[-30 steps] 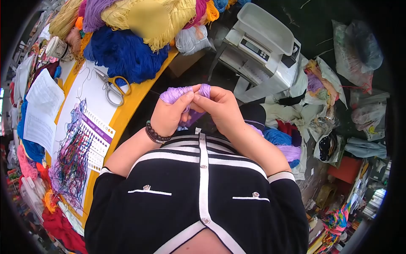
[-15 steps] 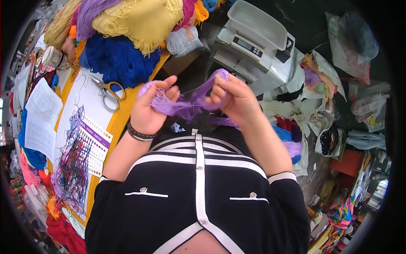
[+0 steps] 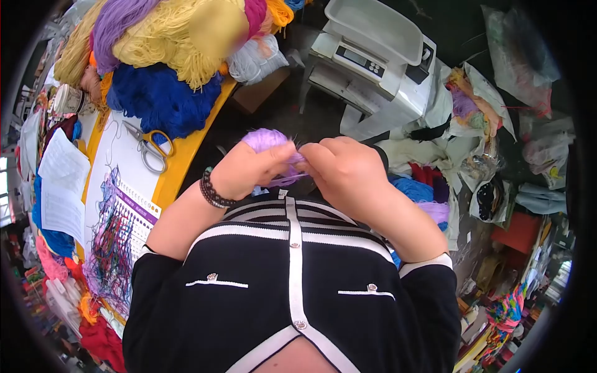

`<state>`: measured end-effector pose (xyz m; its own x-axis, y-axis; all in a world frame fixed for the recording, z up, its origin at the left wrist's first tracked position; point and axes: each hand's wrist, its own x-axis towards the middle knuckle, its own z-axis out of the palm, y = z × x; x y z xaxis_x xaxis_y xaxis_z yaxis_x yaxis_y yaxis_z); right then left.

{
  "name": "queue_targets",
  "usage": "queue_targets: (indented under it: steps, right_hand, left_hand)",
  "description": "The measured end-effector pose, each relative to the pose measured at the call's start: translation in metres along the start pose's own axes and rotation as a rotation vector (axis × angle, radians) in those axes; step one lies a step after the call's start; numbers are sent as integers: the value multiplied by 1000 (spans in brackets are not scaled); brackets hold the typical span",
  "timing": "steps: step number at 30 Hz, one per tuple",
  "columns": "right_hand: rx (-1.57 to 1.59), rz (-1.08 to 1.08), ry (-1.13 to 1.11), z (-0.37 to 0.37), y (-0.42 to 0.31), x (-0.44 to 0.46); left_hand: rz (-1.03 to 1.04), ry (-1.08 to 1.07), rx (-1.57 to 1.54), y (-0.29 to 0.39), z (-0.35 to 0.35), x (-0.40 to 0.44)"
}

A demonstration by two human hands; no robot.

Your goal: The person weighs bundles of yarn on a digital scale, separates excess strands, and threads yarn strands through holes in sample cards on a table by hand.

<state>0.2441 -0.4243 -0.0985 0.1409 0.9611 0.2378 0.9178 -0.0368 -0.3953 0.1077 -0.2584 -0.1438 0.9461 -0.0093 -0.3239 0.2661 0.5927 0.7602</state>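
A bundle of light purple yarn (image 3: 266,140) is gathered between my two hands in front of my chest. My left hand (image 3: 264,163) is closed around it, with a rounded mass of strands bulging above the fingers. On that wrist sits a dark beaded bracelet (image 3: 213,189). Close beside it, my right hand (image 3: 336,163) pinches strands at the bundle's right side, fingers bent and turned inward. A few thin strands stretch between the two hands. The fingertips of the right hand are partly hidden behind its knuckles.
On the left, a yellow-edged table (image 3: 186,163) carries scissors (image 3: 151,148), a thread sample card (image 3: 134,205), paper sheets (image 3: 62,186), blue yarn (image 3: 163,99) and cream yarn (image 3: 165,40). A digital scale (image 3: 367,56) stands ahead to the right, near plastic bags (image 3: 522,50) and cloth bundles (image 3: 429,155).
My hands have come together, and the purple yarn that was stretched loosely between them is now a compact bundle. The right hand has turned inward; the view has shifted slightly.
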Motion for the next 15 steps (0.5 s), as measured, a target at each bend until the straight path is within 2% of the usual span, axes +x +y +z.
queue_targets:
  steps: [1,3,4,6,7,9,10,11,12,13,14,15]
  right_hand:
    - [3,9,3,4,4,-1]
    - [95,102,0,12,10,-1]
    - [98,113,5,17,16,-2]
    - [1023,458,-230,25,37,-5]
    - [1015,477,-209,32,50,-8]
    - [1362,454,-99,47,87,-16]
    - [1220,590,10,50,114,-22]
    - [956,695,134,58,153,-28]
    - [597,895,134,52,192,-32]
    - [376,888,293,48,231,-41]
    - [77,867,359,33,258,-45]
    - [-89,852,416,35,303,-57]
  left_hand:
    - [-9,-4,2,0,4,2]
    - [114,227,200,2,20,5]
    - [151,241,212,2,23,8]
    - [165,247,291,-3,20,17]
    - [193,257,361,-7,17,23]
    - [146,267,300,-10,17,27]
    - [129,293,306,-12,16,30]
    - [111,325,311,-14,14,32]
    - [100,321,294,-16,10,33]
    - [89,324,277,-18,7,35]
    - [98,318,206,-19,7,39]
    - [85,342,147,-21,6,42]
